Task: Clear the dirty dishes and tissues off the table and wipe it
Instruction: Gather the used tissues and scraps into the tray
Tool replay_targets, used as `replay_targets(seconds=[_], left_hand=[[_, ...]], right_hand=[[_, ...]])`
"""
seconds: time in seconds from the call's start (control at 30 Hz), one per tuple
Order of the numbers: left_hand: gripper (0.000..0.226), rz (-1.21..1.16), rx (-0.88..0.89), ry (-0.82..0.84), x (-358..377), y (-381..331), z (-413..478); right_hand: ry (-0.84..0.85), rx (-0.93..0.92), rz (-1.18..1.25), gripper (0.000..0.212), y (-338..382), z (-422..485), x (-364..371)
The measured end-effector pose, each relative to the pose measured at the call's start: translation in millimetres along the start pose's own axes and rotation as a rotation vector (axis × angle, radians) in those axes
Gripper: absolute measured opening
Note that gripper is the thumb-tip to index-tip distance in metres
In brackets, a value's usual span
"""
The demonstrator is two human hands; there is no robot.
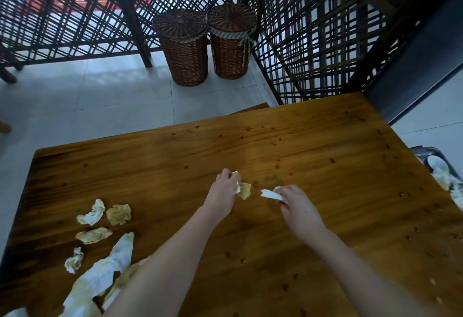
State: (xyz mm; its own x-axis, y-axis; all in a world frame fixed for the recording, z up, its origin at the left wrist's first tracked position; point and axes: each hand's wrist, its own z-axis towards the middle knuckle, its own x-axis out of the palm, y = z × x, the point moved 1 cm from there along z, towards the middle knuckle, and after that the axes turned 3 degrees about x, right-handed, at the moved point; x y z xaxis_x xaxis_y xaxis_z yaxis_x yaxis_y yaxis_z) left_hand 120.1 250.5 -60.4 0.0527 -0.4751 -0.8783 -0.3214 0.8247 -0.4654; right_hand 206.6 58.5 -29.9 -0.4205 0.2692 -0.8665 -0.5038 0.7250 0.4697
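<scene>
Left grip: fingers curled, pinching stained tissue.
Right grip: fingers curled round white tissue.
Tabletop: sauce spots; crumpled tissues lying at left.
Floor: 2 lidded baskets.

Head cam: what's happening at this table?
A person is gathering used tissues off the wooden table. The left hand grips a stained tissue, the right hand pinches a white tissue. Several more crumpled tissues lie at the near left. Brown spots dot the wood, so wiping is not yet done.
</scene>
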Motion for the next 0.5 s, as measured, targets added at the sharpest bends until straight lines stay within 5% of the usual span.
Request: replay_targets(seconds=[0.5], left_hand=[[0.041,0.073,0.008,-0.051,10.9,-168.7,-44.4]], right_hand=[[-0.062,-0.084,0.003,0.033,-97.1,-78.1,-102.8]])
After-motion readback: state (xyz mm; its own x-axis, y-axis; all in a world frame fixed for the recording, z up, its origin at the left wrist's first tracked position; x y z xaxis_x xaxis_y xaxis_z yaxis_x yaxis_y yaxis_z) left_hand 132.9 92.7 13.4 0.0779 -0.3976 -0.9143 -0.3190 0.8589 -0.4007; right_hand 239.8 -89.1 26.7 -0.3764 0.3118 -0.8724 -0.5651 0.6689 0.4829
